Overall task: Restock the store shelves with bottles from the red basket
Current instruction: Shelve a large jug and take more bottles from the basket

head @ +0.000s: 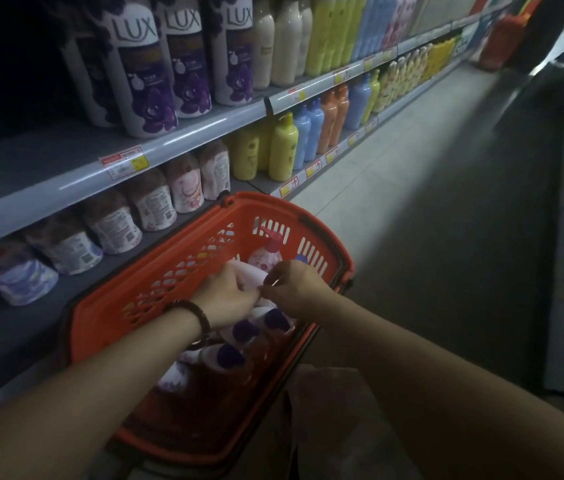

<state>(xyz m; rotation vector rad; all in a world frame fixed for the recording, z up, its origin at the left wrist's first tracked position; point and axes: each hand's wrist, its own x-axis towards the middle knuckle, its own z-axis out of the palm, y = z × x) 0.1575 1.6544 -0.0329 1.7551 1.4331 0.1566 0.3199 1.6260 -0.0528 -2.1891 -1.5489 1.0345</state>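
red basket (107, 306) by the shelves (183, 133) holds white purple-capped bottles (225, 355) lying, one pink pump bottle (265, 256) upright

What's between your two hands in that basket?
A pale pink bottle lies between the left hand and right hand in the red basket, shown in the head view.

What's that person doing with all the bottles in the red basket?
A person is restocking shop shelves. Both hands are down in the red basket beside them. The left hand grips a pale bottle; the right hand curls beside it, grip unclear. Purple-capped bottles lie in the basket too. The pale bottle is not yet lifted out.
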